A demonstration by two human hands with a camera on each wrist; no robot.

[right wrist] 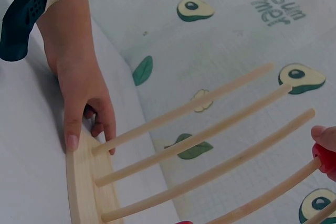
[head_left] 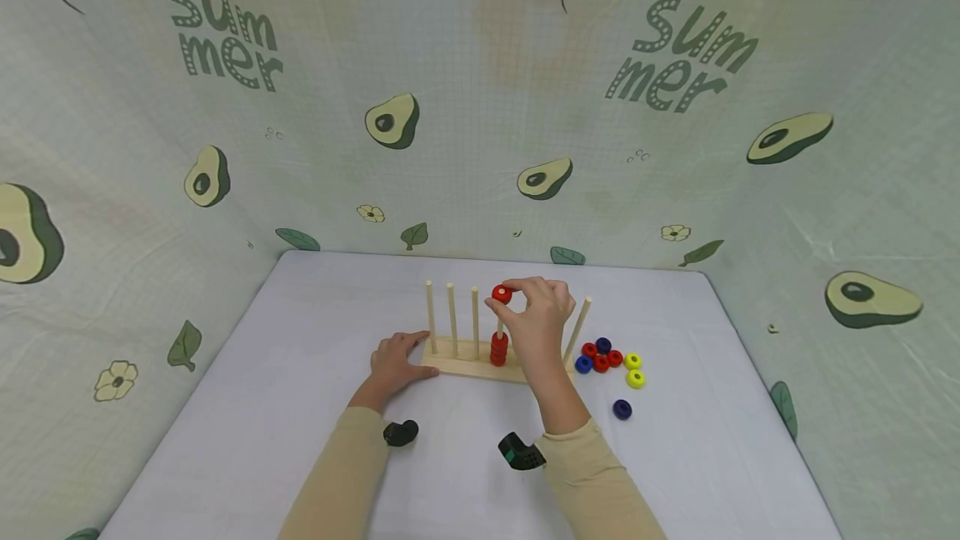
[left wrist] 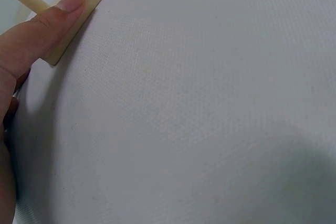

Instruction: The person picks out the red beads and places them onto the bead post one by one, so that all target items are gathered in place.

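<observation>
A pale wooden peg stand [head_left: 465, 368] lies across the table, with several upright pegs on its base. My left hand [head_left: 393, 363] grips the base's left end, its thumb [left wrist: 58, 17] along the front edge and the other fingers at the back. At the top of the fourth peg from the left, my right hand [head_left: 538, 319] pinches a red ring [head_left: 502, 295] between thumb and forefinger. The peg's tip shows in the ring's hole. Lower on this peg sits a stack of red rings [head_left: 498, 349]. My right hand hides most of the peg to its right.
Right of the stand lie loose red rings [head_left: 601, 363], blue rings [head_left: 583, 365] and two yellow rings [head_left: 636, 378]. One dark blue ring [head_left: 622, 410] lies apart, nearer the front. Printed cloth walls [head_left: 465, 215] surround the white table [head_left: 300, 340] at the back and sides.
</observation>
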